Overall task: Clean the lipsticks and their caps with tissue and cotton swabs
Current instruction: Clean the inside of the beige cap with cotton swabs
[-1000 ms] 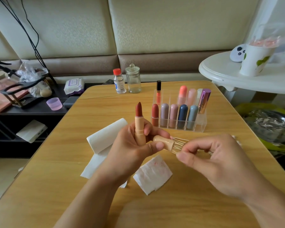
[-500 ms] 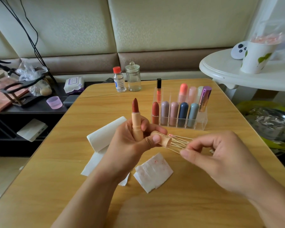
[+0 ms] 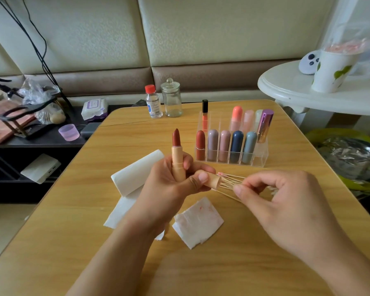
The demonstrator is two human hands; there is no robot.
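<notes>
The lipstick (image 3: pixel 176 154) has drifted slightly left and higher; the left hand (image 3: pixel 171 189) grips it upright along with its cap (image 3: pixel 212 180), above the stained tissue (image 3: pixel 198 222), while the right hand (image 3: pixel 286 208) pinches cotton swabs (image 3: pixel 230 183) at the cap's mouth

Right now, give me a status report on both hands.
Left hand grips open lipstick and its cap. Right hand pinches cotton swabs at the cap's mouth. Nothing blocking.
</notes>
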